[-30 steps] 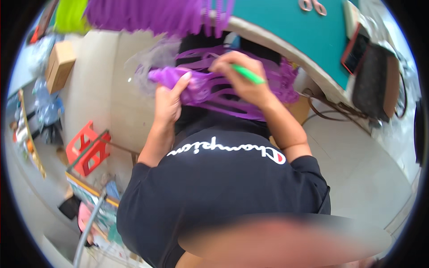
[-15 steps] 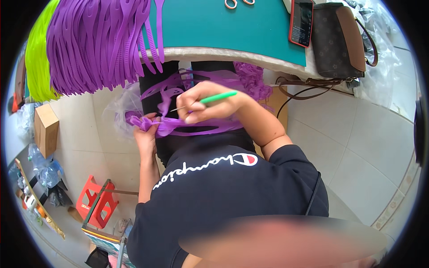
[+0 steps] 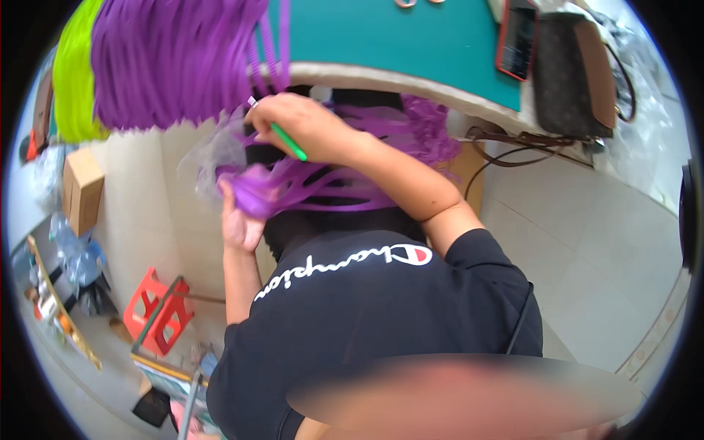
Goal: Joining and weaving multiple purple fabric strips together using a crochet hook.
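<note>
My left hand (image 3: 242,229) holds a bunched purple rubbery strap piece (image 3: 257,192) above my lap; motion blurs it and hides some of the fingers. Raised over the far side of my lap, my right hand (image 3: 304,125) is closed around a slim tool with a green handle (image 3: 288,141). The tool's metal tip cannot be made out now. A small whitish bit (image 3: 252,102) shows at the right fingertips, too small to name. More purple strips (image 3: 337,196) with long slots lie across my thighs, partly under my right forearm.
Many purple straps (image 3: 169,66) hang over the table edge, beside lime green ones (image 3: 73,81). On the green tabletop (image 3: 396,44) lie a phone (image 3: 518,40) and scissors (image 3: 405,3). A brown handbag (image 3: 572,77) stands at right. A red stool (image 3: 158,312) and carton (image 3: 82,191) are at left.
My right hand has moved away from the left hand, up and left toward the table edge, and its tool has turned. The left hand has rotated, palm showing more. The whole view has shifted slightly.
</note>
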Action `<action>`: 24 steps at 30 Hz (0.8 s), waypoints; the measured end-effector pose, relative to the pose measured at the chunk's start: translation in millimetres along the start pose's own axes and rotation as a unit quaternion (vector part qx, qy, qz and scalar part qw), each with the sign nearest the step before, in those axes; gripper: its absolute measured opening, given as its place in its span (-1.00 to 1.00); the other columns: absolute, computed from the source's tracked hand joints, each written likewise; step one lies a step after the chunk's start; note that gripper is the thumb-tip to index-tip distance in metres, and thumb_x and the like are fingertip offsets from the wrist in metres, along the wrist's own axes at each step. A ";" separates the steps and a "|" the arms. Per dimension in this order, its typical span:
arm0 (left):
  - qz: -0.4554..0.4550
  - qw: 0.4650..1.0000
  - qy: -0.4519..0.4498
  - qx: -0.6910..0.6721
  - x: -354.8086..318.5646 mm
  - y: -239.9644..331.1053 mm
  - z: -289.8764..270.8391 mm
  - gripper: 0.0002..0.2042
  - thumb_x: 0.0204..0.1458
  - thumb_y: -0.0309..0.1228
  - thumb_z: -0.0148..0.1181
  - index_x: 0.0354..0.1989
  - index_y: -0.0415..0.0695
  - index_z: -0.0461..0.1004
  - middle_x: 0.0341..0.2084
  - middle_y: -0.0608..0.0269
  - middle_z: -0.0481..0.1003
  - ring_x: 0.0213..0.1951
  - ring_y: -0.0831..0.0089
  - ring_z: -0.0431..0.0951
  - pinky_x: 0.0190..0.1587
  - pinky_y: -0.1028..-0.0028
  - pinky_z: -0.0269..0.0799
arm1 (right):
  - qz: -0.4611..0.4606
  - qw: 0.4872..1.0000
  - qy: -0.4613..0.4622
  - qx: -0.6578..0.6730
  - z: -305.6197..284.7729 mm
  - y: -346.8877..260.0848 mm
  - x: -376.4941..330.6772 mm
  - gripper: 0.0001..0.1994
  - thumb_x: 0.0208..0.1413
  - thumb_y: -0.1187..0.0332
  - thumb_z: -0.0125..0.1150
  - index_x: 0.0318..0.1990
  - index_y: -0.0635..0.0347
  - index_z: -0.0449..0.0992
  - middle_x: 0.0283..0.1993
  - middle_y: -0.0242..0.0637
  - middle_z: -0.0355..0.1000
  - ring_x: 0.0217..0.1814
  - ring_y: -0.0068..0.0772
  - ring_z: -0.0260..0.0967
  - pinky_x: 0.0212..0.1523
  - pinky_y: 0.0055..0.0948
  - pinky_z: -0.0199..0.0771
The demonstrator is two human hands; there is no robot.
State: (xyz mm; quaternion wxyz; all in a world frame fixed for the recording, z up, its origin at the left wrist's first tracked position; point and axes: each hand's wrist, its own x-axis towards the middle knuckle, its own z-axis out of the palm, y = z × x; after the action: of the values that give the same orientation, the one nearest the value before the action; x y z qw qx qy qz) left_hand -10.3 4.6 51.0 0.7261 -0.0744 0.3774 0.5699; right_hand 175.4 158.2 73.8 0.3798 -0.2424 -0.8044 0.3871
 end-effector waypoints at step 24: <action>0.132 0.961 0.023 0.240 -7.2 -6.8 43.6 -0.81 0.04 -0.49 0.29 -0.18 -0.20 0.48 -0.35 0.31 0.53 -0.30 0.54 0.51 -0.16 0.51 0.42 | 0.247 0.902 0.032 0.353 28.8 -27.2 -66.2 -0.81 0.34 0.35 -0.05 -0.20 0.32 0.38 -0.23 -0.22 0.44 -0.22 -0.52 0.40 -0.17 -0.53 0.42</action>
State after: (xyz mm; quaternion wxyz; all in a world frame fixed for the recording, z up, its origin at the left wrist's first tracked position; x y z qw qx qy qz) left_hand 15.5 20.3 84.0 0.6316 0.1392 0.5264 0.5519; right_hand 189.1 84.5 55.9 0.3588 -0.2953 -0.5166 0.7192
